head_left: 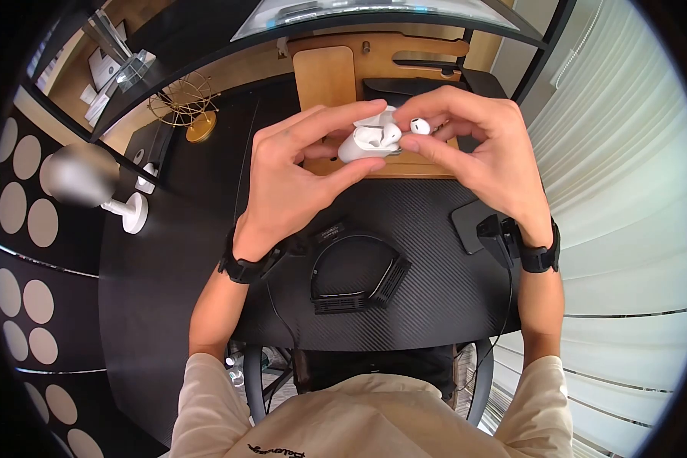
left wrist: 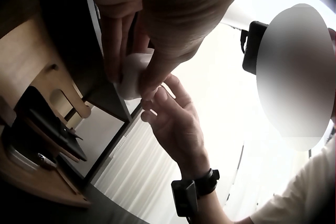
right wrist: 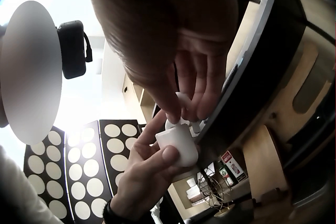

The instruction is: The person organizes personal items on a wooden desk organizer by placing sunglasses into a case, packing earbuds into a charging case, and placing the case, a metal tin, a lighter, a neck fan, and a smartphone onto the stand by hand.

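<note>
My left hand grips a white earbud case with its lid open, held above the black desk. One earbud sits in the case. My right hand pinches a second white earbud just to the right of the case. In the right wrist view the case is held from below by the left thumb, and the right fingers hold the earbud just above it. In the left wrist view the case shows between the left fingers.
A black headband-shaped device lies on the desk near me. A wooden stand sits behind the hands, a gold wire ornament and a white lamp to the left. A dark pad lies under the right wrist.
</note>
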Available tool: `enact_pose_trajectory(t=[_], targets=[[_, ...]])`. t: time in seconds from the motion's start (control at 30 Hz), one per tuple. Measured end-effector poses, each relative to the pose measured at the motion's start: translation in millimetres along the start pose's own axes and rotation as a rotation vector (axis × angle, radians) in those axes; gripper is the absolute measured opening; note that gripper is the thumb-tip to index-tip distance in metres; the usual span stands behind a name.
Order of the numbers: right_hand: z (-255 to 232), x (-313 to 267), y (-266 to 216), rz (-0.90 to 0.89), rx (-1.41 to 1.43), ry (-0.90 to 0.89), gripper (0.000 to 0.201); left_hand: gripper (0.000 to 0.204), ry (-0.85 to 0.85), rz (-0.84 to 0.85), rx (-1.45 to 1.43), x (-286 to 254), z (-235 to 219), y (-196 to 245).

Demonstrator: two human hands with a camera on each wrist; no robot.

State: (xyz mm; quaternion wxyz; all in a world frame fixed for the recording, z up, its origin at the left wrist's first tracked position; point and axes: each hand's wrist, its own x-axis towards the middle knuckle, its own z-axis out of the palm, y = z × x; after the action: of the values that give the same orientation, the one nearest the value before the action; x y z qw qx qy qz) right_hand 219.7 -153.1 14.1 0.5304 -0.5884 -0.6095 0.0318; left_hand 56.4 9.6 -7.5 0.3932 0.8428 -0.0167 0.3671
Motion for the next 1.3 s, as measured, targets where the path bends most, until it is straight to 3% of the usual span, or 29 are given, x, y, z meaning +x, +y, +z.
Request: enact_pose_trajectory(t=[0.17,0.4,0.57,0.77,0.97,1.3], targets=[[-1.5,-0.3,-0.7,-0.007,-0.1,-0.096,0.015,0.057,-0.006,0.003,-0.004,-2.0,-1.0,-3.2],[-0.9,-0.9,0.4,-0.071,-0.106,-0.051,0.022,0.055,-0.028,0.019,-0.004,0.0,-0.8,-3.1],[1.3,-2.1,0.9,-0.164,-0.277,-0.097,0.024,0.055,-0.042,0.033,0.024,-1.5,-1.3,-5.8],[0.5,-3.2,-2.4,-0.235,-0.335,-0.082,0.017,0.055,-0.05,0.046,0.03,-0.1,0.2,-4.6],[-7.4,-2.7,-6.3,-0.153,-0.345,-0.079,0.015,0.054,-0.017,0.063,0.122,-0.9,-1.7,-6.6],[-10.6,-4.2,-11.6,-0.095,-0.368,-0.039,0.017,0.05,0.053,0.262,0.291,1.7,1.5,-9.7]])
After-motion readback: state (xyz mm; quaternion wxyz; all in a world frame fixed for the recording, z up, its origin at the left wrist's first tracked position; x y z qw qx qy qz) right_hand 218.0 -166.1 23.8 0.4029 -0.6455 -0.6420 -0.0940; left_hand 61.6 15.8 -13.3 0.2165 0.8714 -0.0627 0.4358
